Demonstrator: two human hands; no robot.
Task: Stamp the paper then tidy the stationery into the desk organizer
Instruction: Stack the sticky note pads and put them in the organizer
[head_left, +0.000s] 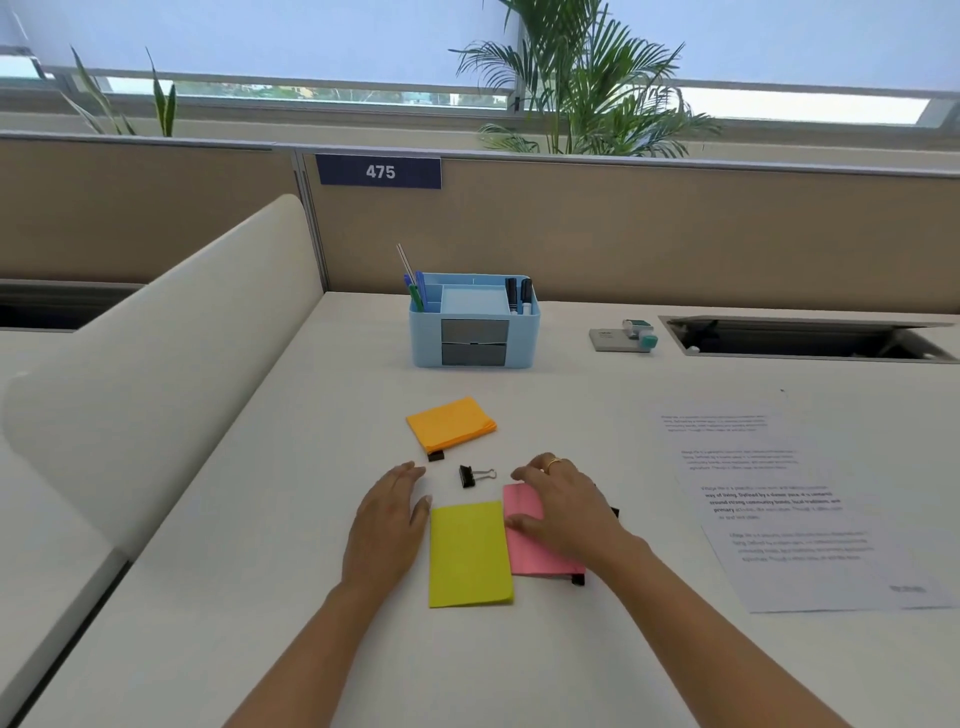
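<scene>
A yellow sticky pad (469, 554) lies flat between my hands. My left hand (387, 519) rests flat on the desk just left of it, fingers straight. My right hand (563, 506) lies on a pink sticky pad (524, 540), fingers curled over its top edge and thumb on its left side. An orange pad (451, 423) sits further back, with a small black clip (435, 455) at its near edge. A black binder clip (474, 475) lies between my fingertips. The blue desk organizer (474, 322) stands behind, holding pens and markers. The printed paper (784, 499) lies at right.
A stamp and its grey pad (623, 338) sit right of the organizer. A cable opening (805, 340) is cut into the desk at back right. A cream divider (156, 353) borders the left, a beige partition the back. Black clips peek from under the pink pad (577, 578).
</scene>
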